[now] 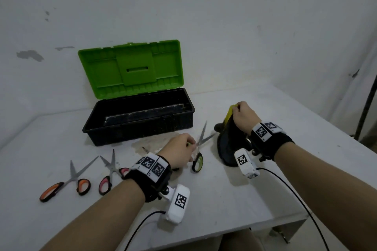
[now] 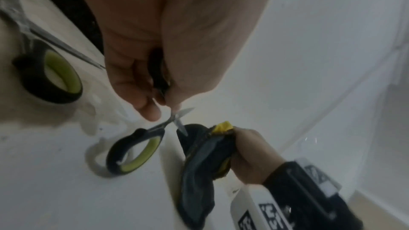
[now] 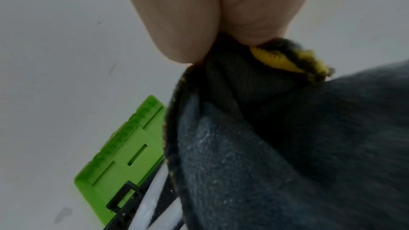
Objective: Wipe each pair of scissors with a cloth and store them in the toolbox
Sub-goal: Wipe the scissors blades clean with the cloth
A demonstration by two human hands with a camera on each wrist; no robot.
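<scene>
Nearest the viewer, two bare forearms reach over the white table (image 1: 234, 199), each wrist strapped with a black band carrying printed marker tags and a small white camera unit on a cable. On the near left of the table lie the orange-handled scissors (image 1: 67, 181), blades spread, and just beside them the pink-handled scissors (image 1: 111, 171), also spread, one pink loop partly hidden behind the left wrist band. The left hand (image 1: 179, 153) curls its fingers round one handle loop of the green-handled scissors (image 1: 199, 155); the left wrist view shows that dark loop pinched between thumb and fingers, while the other green-lined loop (image 2: 135, 153) rests on the table and the blades stand open, pointing away toward the toolbox. A second green-lined loop at the left edge of the left wrist view cannot be placed for certain. Just to the right, the right hand (image 1: 243, 118) grips the bunched top of the dark cloth (image 1: 230, 144), whose yellow edge (image 3: 285, 59) pokes out above the fingers; the cloth hangs down and its lower part rests on the table, near the open blade tips. Behind both hands stands the toolbox (image 1: 138, 116), a black tray with its green lid (image 1: 130, 67) raised upright against the white wall.
</scene>
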